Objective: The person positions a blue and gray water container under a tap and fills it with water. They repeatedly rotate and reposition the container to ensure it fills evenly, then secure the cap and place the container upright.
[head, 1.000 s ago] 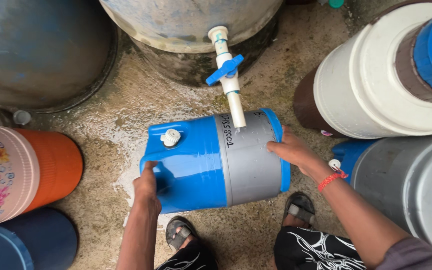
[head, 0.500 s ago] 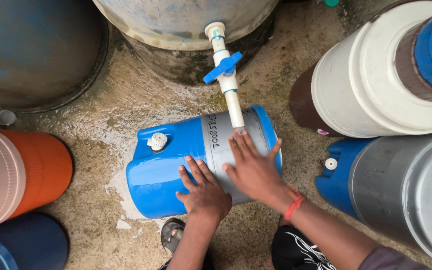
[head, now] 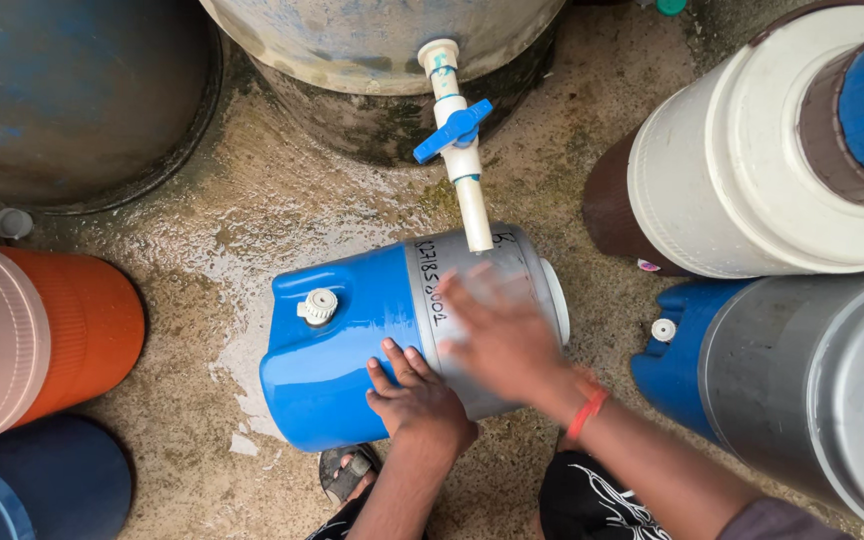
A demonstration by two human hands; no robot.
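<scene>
Crouching over wet concrete ground, a person presses both bare hands on a blue and grey water jug that lies on its side under a white tap pipe with a blue lever handle. The left hand lies flat and open on the jug's near side, fingers spread across the seam where the blue part meets the grey band, gripping nothing. The right hand, blurred, rests palm-down and open on the grey band just beside the left, an orange-red band at its wrist. A small white screw cap sits on the jug's blue upper face, and the pipe's lower end touches or nearly touches the grey band; which cannot be told. The pipe comes from a large grey barrel at the far edge of the ground. A second large dark barrel fills the far left corner. At the left edge lies an orange cooler with a flowered pink lid, with a dark blue container at the near left corner. Along the right edge stand a white and brown jug with a blue cap and another blue and grey jug. A sandalled foot shows below the jug.
</scene>
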